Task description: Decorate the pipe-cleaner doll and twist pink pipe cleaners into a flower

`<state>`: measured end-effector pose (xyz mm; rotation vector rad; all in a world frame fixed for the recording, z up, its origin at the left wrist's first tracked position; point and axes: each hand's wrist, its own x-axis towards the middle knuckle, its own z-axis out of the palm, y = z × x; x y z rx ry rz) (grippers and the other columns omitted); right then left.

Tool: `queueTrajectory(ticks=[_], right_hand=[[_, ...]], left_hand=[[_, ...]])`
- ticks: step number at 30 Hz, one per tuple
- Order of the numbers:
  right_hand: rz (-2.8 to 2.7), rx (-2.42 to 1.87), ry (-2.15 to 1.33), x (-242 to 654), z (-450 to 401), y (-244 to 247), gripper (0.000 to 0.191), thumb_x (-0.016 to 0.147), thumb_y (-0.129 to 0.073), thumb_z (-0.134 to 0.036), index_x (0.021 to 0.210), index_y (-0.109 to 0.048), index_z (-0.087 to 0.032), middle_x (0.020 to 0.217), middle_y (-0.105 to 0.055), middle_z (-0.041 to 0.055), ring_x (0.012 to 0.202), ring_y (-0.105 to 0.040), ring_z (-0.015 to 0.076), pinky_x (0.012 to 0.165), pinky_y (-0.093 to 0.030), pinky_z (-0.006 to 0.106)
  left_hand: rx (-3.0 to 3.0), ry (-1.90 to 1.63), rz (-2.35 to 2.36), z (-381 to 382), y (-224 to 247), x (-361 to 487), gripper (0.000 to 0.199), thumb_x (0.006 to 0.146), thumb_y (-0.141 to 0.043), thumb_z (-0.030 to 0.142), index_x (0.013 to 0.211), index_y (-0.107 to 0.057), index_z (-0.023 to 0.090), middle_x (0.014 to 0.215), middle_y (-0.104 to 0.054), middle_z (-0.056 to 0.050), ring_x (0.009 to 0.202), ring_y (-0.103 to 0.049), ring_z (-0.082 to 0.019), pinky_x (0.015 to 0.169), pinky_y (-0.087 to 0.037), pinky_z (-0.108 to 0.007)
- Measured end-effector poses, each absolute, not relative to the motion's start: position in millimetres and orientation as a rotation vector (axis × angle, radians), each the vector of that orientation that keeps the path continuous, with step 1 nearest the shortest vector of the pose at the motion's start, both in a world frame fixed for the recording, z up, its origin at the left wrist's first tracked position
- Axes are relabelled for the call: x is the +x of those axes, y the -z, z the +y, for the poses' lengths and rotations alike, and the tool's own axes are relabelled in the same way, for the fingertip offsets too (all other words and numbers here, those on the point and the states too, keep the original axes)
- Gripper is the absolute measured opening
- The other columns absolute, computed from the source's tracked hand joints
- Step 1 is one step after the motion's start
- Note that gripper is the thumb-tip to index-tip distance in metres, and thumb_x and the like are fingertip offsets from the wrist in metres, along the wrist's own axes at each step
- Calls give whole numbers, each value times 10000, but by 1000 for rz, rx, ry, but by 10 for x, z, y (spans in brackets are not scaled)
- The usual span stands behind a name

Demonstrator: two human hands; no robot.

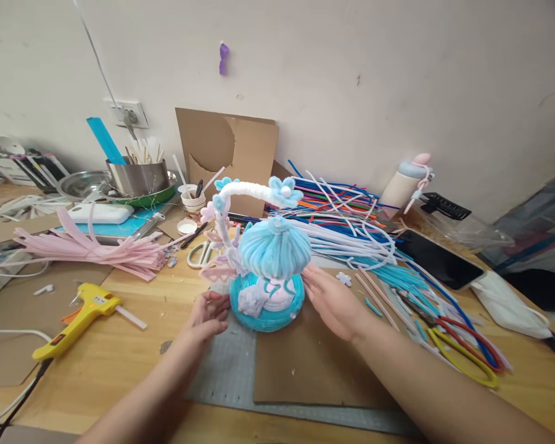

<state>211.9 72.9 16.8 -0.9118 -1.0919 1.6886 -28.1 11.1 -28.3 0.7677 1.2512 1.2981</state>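
Observation:
A pipe-cleaner lamp-like ornament stands upright in front of me. Its round base is turquoise, with a pale lilac lump and a white-pink patch on top. Above it hangs a pleated light-blue dome, under a white curved stem with blue and pink flowers. My left hand has curled fingers against the base's left side. On the opposite side my right hand lies along the base, its fingertips partly hidden behind it. Between them, both hands hold the ornament. The base rests over a brown cardboard sheet and a grey mat.
A yellow glue gun lies left, beside pink pipe cleaners. White and coloured pipe cleaners spread behind right. Scissors with yellow and red handles, a phone and a bottle are right. Cardboard leans on the wall.

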Motion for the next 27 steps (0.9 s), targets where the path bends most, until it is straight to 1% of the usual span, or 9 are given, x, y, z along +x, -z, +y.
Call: queueTrajectory(ticks=[7,10,12,14,16,19,21,23,27], right_hand=[[-970,-920,-1760,2153,422,-147,398,838,-554,-353,1229,-542,-276,1388,-472,-7,1349,-318,196,1145,-216,423],[-895,-959,-1779,2136,308,-96,415,825,-562,-316,1236,-529,-272,1403,-453,-11,1355,-302,191,1151,-188,421],[-867,-981,-1774,2129,252,-67,425,802,-580,-279,1225,-534,-265,1385,-474,-9,1344,-318,194,1149,-185,416],[-911,-970,-1754,2132,220,-43,431,787,-588,-250,1215,-541,-264,1352,-508,-3,1322,-350,207,1137,-204,416],[-1021,-959,-1717,2146,221,-16,416,799,-575,-255,1214,-545,-261,1335,-522,10,1299,-378,231,1114,-238,434],[-1259,-1017,-1535,2179,286,51,420,803,-574,-289,1220,-546,-250,1383,-463,37,1301,-363,265,1090,-263,462],[-1441,-1096,-1336,2198,350,117,478,779,-604,-297,1248,-526,-252,1441,-379,45,1342,-293,270,1105,-230,466],[-1610,-1136,-1192,2211,399,193,512,775,-613,-303,1275,-509,-263,1476,-316,42,1377,-221,263,1123,-186,467],[-1832,-1124,-1110,2215,418,321,513,815,-577,-348,1317,-482,-295,1487,-306,28,1392,-192,256,1141,-102,492]], left_hand=[[983,-1126,1285,423,-35,-246,392,459,-483,69,825,-457,208,981,-644,-25,1012,-586,-237,881,-414,-404],[1017,-1107,1265,552,-56,-220,394,438,-474,55,804,-467,199,946,-646,-15,981,-594,-225,875,-422,-388],[1072,-1077,1237,619,-17,-210,398,446,-488,57,820,-481,192,953,-645,-23,985,-594,-229,880,-427,-388],[1164,-1042,1241,655,39,-209,412,470,-514,70,866,-505,183,990,-642,-43,1013,-587,-242,901,-424,-400],[1282,-1024,1310,655,78,-212,419,529,-545,104,943,-534,170,1052,-630,-72,1050,-574,-256,929,-414,-420],[1584,-1028,1485,619,65,-205,372,666,-572,204,1036,-575,166,1134,-605,-99,1105,-536,-272,959,-391,-445],[1846,-1019,1537,602,21,-188,320,712,-587,247,1023,-615,176,1133,-607,-99,1115,-520,-277,971,-379,-445],[2047,-983,1518,602,-23,-163,271,718,-612,239,980,-650,185,1118,-615,-97,1102,-521,-275,977,-376,-431],[2122,-878,1523,618,-65,-106,242,744,-628,269,971,-673,196,1083,-618,-95,1033,-553,-262,927,-418,-412]])
